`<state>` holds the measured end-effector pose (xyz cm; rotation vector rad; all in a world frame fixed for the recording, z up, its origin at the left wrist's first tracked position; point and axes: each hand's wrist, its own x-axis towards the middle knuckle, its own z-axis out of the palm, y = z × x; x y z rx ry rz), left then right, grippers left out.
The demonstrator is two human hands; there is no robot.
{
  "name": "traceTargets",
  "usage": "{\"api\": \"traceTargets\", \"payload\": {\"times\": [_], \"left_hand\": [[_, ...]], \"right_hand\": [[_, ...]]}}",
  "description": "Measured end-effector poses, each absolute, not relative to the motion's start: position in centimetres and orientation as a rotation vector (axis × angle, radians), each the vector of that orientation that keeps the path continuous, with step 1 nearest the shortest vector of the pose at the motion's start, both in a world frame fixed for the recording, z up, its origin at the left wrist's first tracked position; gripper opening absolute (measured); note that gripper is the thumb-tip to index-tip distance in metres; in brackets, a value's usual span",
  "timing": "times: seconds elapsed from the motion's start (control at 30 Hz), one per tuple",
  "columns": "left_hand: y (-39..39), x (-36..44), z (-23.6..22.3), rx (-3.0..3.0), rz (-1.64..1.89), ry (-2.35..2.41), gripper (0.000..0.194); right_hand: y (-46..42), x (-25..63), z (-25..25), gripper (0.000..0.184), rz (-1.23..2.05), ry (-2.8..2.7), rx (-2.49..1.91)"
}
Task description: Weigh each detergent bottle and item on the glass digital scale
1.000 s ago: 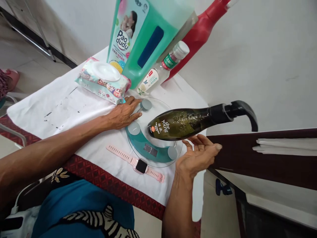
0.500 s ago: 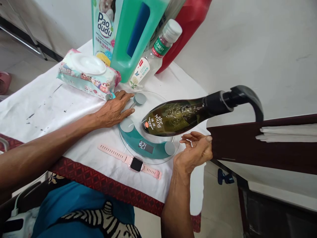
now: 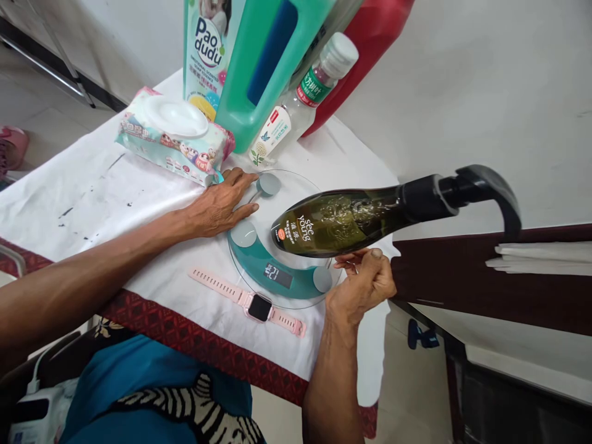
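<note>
A dark green pump bottle (image 3: 346,219) with a black pump head stands on a round glass scale (image 3: 259,271), tilted in my view. The scale has a teal band, grey round pads and a lit display (image 3: 278,275) whose digits look like 21. My left hand (image 3: 226,206) rests at the scale's left edge, thumb and fingers spread apart. At the right edge, beside the bottle, my right hand (image 3: 363,280) is closed with curled fingers; the bottle partly covers the fingertips, so what they hold is hidden. A pink watch (image 3: 259,307) lies in front of the scale.
Behind the scale stand a wipes pack (image 3: 171,139), a Pao dudu package (image 3: 208,61), a large green jug (image 3: 235,117), a clear drink bottle (image 3: 300,102) and a red container (image 3: 370,49). A white cloth with a red patterned border (image 3: 198,333) covers the table. A wall rises at right.
My right hand has closed, its fingers curling in further beside the bottle. My left hand stays at the scale's edge. The whole view has shifted slightly, moving things rightward.
</note>
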<state>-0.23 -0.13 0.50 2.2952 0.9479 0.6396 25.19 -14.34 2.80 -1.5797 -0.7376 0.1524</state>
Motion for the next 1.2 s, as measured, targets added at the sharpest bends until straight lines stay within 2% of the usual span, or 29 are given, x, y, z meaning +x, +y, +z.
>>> {"api": "traceTargets", "payload": {"times": [0.57, 1.2], "left_hand": [[-0.1, -0.2, 0.5, 2.316, 0.641, 0.938, 0.057], [-0.1, 0.0, 0.5, 2.340, 0.612, 0.974, 0.053]], "right_hand": [[-14.5, 25.1, 3.0, 0.042, 0.064, -0.807, -1.639], [-14.3, 25.5, 2.1, 0.042, 0.130, -0.761, -1.655]]}}
